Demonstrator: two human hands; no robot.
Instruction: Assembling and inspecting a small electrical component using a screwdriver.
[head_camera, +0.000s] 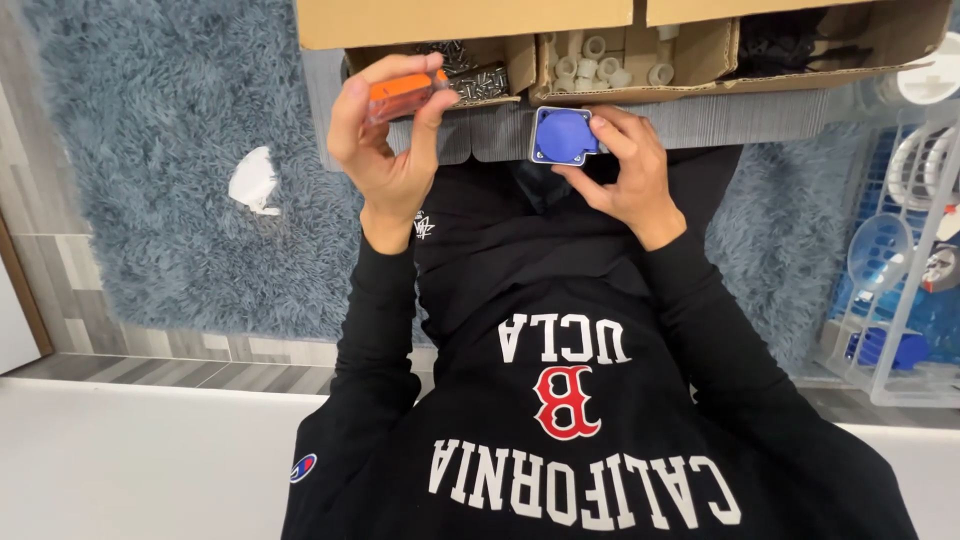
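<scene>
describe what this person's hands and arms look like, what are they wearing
Both hands are bare: the left hand and right hand show no gloves, rings or watch. Each arm is covered to the wrist by a long black sleeve, the left sleeve and right sleeve. The left one carries a small red, white and blue logo patch.

Orange block (402, 95): small, boxy, clear plastic w/ orange body, pinched between thumb & fingers of left hand (385, 140), held tilted just in front of the cardboard box (520, 60), by its screw-filled compartment. Blue socket (562, 135): square grey frame w/ round blue flap cover, cover closed, face up toward camera, gripped at its edge by right hand (625, 170), just below the box's front wall, beside the orange block.
</scene>
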